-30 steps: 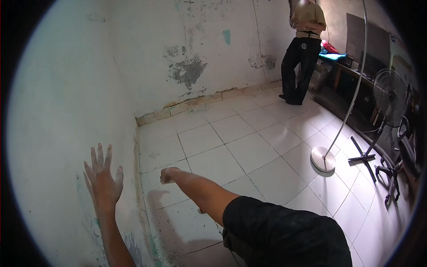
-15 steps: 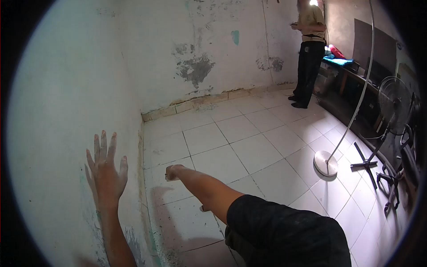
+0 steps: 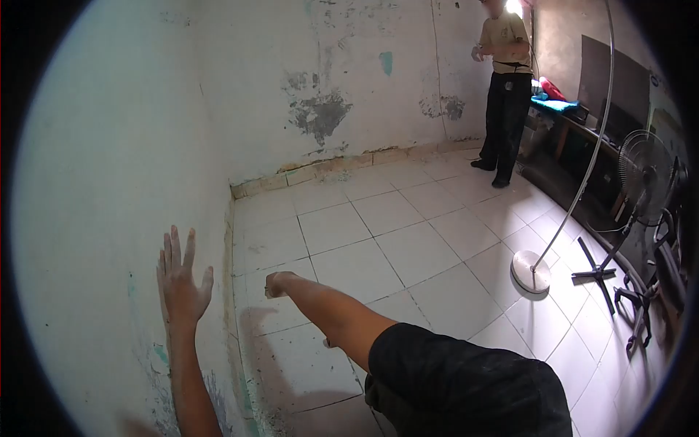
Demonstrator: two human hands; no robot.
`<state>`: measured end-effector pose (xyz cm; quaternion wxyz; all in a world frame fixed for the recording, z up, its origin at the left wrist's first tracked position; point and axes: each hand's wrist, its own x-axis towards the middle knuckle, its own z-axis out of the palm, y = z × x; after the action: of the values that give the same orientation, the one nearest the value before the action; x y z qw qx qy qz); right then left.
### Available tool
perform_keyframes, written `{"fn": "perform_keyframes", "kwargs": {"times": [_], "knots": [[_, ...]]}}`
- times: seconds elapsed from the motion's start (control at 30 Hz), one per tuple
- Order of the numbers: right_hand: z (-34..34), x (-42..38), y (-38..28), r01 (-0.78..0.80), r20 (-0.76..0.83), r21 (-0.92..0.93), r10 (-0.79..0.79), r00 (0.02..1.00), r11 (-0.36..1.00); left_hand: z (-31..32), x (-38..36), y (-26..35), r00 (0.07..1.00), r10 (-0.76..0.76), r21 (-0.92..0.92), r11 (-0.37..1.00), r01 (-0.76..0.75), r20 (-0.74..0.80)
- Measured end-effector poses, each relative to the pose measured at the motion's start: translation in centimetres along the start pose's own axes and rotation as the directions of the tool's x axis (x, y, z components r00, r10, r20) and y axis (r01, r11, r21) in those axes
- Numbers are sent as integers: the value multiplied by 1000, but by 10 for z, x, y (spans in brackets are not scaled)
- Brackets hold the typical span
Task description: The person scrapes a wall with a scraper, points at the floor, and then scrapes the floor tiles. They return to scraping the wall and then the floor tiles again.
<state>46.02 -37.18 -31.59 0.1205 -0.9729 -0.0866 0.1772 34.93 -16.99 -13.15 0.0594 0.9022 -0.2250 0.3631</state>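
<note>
The left wall fills the left side of the frame, pale, with scraped marks and green flecks low down. Its long axis runs away from the viewer: the foot of the wall climbs, nearly upright, from the bottom of the frame to the corner left of the upper middle.

At the lower left, the left hand is raised in front of this wall, the wall surface lying behind it and to its left. The hand is flat and unfolded, its fingers close together and pointing up the frame, its thumb apart to the right; whether the palm touches the wall cannot be told.

Just right of the foot of the wall, the right hand is curled above the tiled floor, knuckles toward the left. I cannot tell whether it grips anything. Its forearm slants down to a black sleeve at the lower middle.

The back wall spans the upper middle, bearing a dark grey patch. At the upper right stands another person; below, a pole rises from a round metal base, with a fan at the right edge.
</note>
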Motion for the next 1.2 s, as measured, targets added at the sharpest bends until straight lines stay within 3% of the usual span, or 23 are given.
{"fn": "perform_keyframes", "kwargs": {"times": [0.1,0.23,0.33,0.43,0.5,0.6,0.87,0.93,1.03,1.2], "knots": [[3,5,2,-19,15,-3,19,1000,1000,2,-6,-3,992,-29,52,998,23,123],[-2,9,4,-65,85,-1,64,994,998,-4,0,-1,996,-6,52,999,1,85],[1,6,3,-31,33,-48,32,999,998,-7,3,6,999,-1,62,998,-2,50],[1,7,7,-38,28,-23,38,999,999,-3,2,13,998,45,-41,998,-44,37],[0,8,6,-32,23,-1,32,999,999,6,-3,21,984,135,-190,975,-111,117],[-5,8,6,-50,46,0,50,998,999,14,-7,26,940,227,-234,958,-167,257],[6,24,10,-58,92,19,56,994,998,-24,6,51,984,178,-374,913,-160,13],[-9,2,2,-50,45,-26,51,998,998,-31,9,56,967,225,-415,873,-256,-123],[-14,0,-1,-58,105,-19,60,993,998,-39,11,64,962,213,-498,824,-270,-169],[-17,-11,-5,-38,86,-28,40,996,999,-46,13,68,920,285,-416,827,-378,-271]]}}
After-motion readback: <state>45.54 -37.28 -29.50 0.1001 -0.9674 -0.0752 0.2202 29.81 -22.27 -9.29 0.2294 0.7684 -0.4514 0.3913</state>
